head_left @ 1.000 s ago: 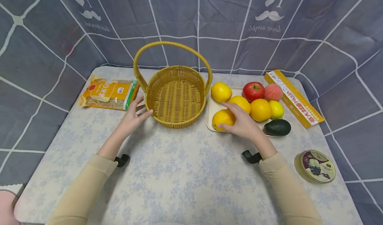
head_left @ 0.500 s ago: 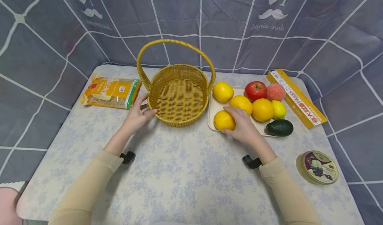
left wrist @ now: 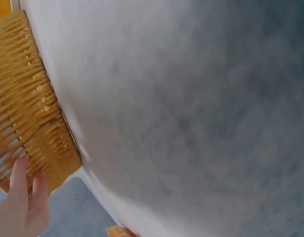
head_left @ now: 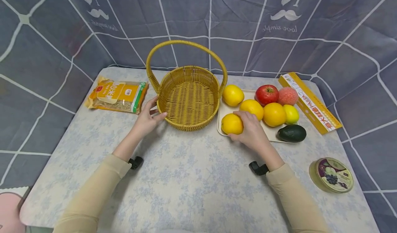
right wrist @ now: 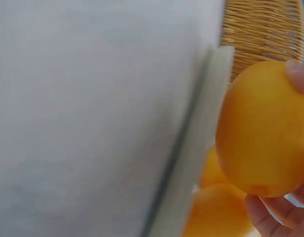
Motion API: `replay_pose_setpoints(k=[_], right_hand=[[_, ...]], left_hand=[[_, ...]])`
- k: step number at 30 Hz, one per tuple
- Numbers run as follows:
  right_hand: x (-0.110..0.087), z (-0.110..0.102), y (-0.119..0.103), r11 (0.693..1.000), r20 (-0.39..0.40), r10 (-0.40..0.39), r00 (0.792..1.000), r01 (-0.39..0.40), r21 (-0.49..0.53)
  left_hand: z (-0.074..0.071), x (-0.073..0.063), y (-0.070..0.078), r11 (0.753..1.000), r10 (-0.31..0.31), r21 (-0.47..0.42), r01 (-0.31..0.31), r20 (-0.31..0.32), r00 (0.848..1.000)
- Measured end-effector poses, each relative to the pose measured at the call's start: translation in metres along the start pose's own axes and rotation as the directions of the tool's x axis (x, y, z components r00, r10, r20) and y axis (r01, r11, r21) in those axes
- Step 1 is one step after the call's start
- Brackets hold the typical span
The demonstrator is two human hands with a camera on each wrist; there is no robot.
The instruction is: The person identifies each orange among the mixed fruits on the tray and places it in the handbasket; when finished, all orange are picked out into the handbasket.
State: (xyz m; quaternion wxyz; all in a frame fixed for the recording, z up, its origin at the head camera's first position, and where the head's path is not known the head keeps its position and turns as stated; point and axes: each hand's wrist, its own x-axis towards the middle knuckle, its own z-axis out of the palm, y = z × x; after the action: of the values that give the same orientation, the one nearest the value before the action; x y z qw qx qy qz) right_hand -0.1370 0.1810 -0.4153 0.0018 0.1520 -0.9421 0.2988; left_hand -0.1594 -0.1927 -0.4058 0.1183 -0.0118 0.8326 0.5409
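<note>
head view showed the right hand [head_left: 252, 130] clamped on an orange fruit [head_left: 232, 124], thumb at its near side and fingers curled over its far side; the fruit was over the near left corner of the tray [head_left: 226, 110], and whether it touched the tray could not be told. a second earlier the thumb and fingers had stood wider apart around it; by now they had closed in, and the fruit lay slightly closer to the tray's left edge.

the left hand [head_left: 148, 118] held nothing in its grasp, its thumb and fingers apart, fingertips touching the outer wall of the wicker basket [head_left: 190, 126]; earlier they had been a little farther from that wall.

beyond the held fruit, a yellow fruit [head_left: 233, 95] sat at the tray's far left corner, a red fruit [head_left: 266, 94] and a pink fruit [head_left: 288, 96] along its far edge, and a dark green fruit [head_left: 292, 133] at its near right corner.

an orange packet [head_left: 118, 95] lay near the tabletop's far left corner, a long yellow box [head_left: 310, 102] slanted near its far right corner, and a round tin [head_left: 336, 175] stood near its right edge; these had not moved.
</note>
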Motion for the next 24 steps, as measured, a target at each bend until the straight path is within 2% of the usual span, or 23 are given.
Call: replay_pose_setpoints(k=[5, 8, 12, 16, 18, 24], right_hand=[[0.007, -0.013, -0.017, 0.995, -0.024, 0.047, 0.999, -0.045, 0.090], [0.015, -0.021, -0.033, 0.985, -0.011, 0.097, 0.995, -0.094, 0.142], [0.032, -0.022, -0.056, 0.966, 0.009, 0.088, 0.996, -0.088, 0.245], [0.056, -0.011, -0.075, 0.927, 0.058, 0.078, 0.995, -0.094, 0.363], [0.069, -0.003, -0.082, 0.915, 0.079, 0.080, 0.994, -0.104, 0.389], [0.096, 0.027, -0.096, 0.918, 0.102, 0.071, 0.992, -0.105, 0.382]], left_hand=[[0.004, -0.001, 0.000, 1.000, -0.003, -0.014, 0.003, -0.021, 1.000], [0.004, -0.002, 0.000, 1.000, 0.005, -0.003, -0.006, -0.019, 1.000], [0.001, -0.003, 0.001, 1.000, 0.018, 0.025, -0.017, -0.005, 1.000], [-0.002, -0.004, 0.003, 0.999, 0.010, 0.043, -0.010, 0.014, 1.000], [-0.003, -0.004, 0.003, 0.999, 0.004, 0.034, -0.005, 0.024, 1.000], [-0.002, -0.003, 0.004, 1.000, -0.011, -0.011, 0.011, 0.021, 1.000]])
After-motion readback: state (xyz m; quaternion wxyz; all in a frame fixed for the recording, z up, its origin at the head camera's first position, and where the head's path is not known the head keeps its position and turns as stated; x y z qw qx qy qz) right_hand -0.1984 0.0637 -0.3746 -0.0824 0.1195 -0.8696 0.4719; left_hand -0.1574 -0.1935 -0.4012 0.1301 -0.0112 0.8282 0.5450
